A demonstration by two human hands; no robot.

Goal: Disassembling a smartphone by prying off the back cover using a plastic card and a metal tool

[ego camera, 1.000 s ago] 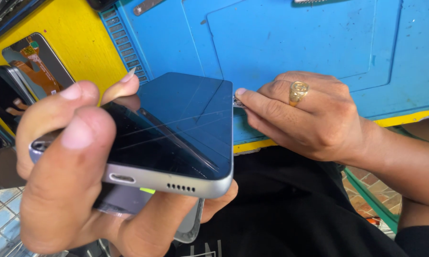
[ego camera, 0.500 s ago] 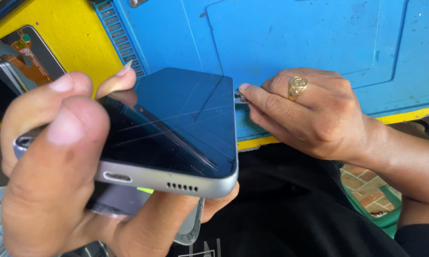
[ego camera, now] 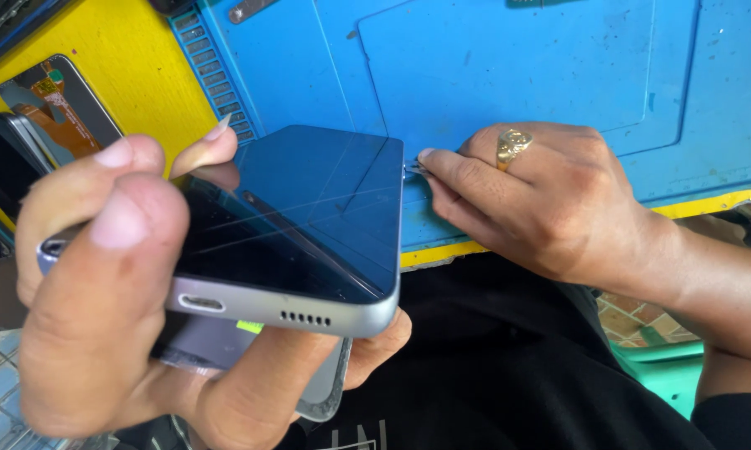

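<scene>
Two hands work: the left hand (ego camera: 117, 292) grips a flat glossy smartphone (ego camera: 300, 225). At three o'clock of it, the right hand (ego camera: 542, 200), wearing a gold ring (ego camera: 513, 143), pinches a small metal piece (ego camera: 412, 169) on the blue mat (ego camera: 517, 67).

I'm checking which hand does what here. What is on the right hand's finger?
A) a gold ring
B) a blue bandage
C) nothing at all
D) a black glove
A: the right hand, resting on the blue mat beside the phone, wears a gold ring; the left hand holds the phone.
</scene>
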